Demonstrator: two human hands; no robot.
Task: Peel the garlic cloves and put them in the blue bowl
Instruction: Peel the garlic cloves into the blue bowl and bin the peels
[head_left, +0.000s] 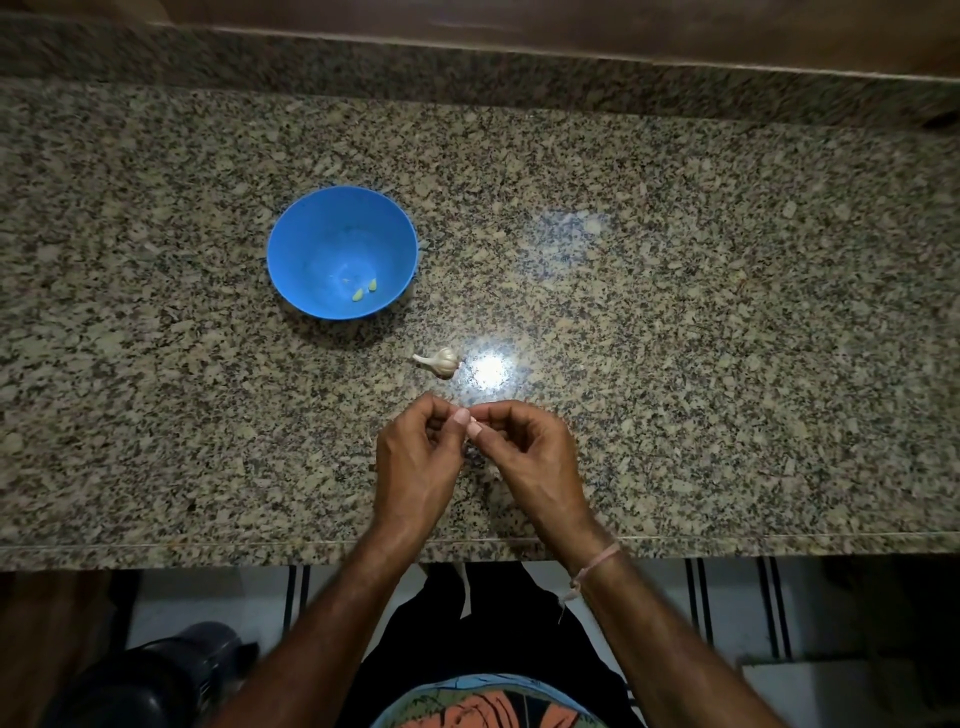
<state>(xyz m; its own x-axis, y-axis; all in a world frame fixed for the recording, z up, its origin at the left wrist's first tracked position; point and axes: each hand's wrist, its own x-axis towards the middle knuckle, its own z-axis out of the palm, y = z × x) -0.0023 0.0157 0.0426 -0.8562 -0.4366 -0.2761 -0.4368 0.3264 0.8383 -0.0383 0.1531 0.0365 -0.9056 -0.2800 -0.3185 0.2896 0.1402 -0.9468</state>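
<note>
A blue bowl stands on the granite counter, left of centre, with two peeled yellowish garlic cloves in its bottom. A partial garlic bulb in white skin lies on the counter between the bowl and my hands. My left hand and my right hand meet near the counter's front edge, fingers curled. Between their fingertips they pinch a small pale garlic clove, mostly hidden by my thumbs.
The speckled granite counter runs wide to both sides, with a raised back ledge behind. A bright light reflection sits right of the bulb. Below the front edge are a dark object on the floor and my body.
</note>
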